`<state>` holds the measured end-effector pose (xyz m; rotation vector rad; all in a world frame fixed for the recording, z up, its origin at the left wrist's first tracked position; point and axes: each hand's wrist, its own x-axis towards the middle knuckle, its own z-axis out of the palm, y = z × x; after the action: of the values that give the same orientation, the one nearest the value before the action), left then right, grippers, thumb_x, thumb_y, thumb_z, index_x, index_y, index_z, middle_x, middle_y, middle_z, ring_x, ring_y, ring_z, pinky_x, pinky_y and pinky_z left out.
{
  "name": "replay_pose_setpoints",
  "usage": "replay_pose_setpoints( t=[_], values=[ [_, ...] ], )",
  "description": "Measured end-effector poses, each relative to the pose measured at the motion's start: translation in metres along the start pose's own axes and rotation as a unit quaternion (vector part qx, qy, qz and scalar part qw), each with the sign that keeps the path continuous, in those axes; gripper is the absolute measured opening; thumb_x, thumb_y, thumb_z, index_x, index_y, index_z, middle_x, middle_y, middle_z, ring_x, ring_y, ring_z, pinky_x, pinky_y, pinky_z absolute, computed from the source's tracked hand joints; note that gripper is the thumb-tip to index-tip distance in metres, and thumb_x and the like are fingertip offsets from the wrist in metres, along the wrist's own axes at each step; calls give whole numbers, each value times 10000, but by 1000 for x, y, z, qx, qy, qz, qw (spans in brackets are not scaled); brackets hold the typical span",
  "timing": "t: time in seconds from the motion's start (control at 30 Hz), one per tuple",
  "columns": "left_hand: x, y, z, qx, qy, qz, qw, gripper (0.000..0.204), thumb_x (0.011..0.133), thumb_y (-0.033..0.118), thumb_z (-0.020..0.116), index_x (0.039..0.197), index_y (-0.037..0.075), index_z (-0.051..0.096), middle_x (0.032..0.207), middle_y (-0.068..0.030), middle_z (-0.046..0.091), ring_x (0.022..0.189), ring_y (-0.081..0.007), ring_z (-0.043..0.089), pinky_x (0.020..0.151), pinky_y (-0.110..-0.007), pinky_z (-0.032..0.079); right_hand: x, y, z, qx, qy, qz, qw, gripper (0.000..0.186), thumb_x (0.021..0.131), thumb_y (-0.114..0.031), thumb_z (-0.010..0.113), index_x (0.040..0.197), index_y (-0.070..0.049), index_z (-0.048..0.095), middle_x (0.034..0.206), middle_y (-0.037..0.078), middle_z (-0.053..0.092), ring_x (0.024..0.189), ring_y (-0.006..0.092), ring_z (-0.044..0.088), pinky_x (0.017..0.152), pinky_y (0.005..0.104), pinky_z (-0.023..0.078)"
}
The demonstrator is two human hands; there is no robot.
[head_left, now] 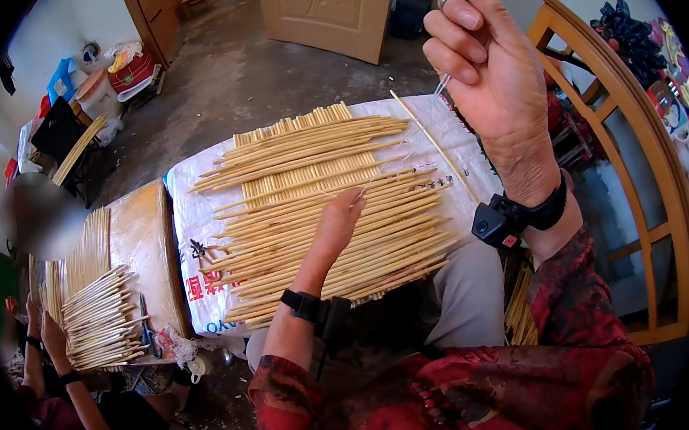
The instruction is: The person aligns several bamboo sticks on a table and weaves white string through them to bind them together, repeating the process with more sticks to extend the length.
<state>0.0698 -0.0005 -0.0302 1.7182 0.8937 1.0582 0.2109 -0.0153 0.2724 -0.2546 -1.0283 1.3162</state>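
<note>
My right hand (499, 76) is raised at the upper right, fingers curled in, thumb and forefinger pinched at the frame's top edge. Pale thread (440, 88) hangs out below its curled fingers. Whether a needle is in the pinch is hidden. My left hand (336, 225) is closed in a pinch over the row of straw-coloured sticks (347, 251), with a thin strand of thread at its fingertips. Beyond it, several loose sticks (307, 142) lie across a strip of closely set short sticks (263, 131). A single stick (431, 141) slants to the right.
A white printed sack (198, 285) covers the table under the sticks. At the left, a co-worker's hands (52, 335) are by more sticks (100, 316) on a wooden board (143, 253), near blue-handled scissors (149, 340). A wooden frame (624, 163) stands close on my right.
</note>
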Motion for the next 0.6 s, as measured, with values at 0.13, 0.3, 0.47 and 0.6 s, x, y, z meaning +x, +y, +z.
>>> replay_pose_setpoints(
  t=[0.13,0.3,0.47,0.6],
  values=[
    [3,-2,-7,80,5,-32,996,196,893,143,477,927,-13,590,798,-186,604,709,-324,581,647,-349,469,1,-8,-21,-14,-16,-14,1000,177,920,-209,514,994,-50,530,652,-34,395,503,47,312,393,169,261],
    [4,-15,-7,134,-3,35,990,200,880,145,476,881,-17,593,734,-150,611,699,-305,595,648,-353,467,-1,-15,-41,-7,-51,-24,998,183,938,-179,479,1016,-22,532,666,-29,372,518,46,271,402,179,235],
    [0,-17,-6,180,-58,38,981,307,848,140,563,1119,-1,529,1075,-211,564,1056,-315,535,905,-345,425,-22,13,-54,-61,-12,32,998,205,894,-200,545,994,-21,535,644,-54,400,504,19,315,396,153,223],
    [-13,-1,-31,382,-105,6,918,501,758,56,614,1228,32,445,1276,-225,425,1191,-369,407,1000,-394,353,-62,50,-70,-145,0,259,955,197,895,-223,546,949,-34,558,632,-48,425,529,13,367,413,160,273]
  ],
)
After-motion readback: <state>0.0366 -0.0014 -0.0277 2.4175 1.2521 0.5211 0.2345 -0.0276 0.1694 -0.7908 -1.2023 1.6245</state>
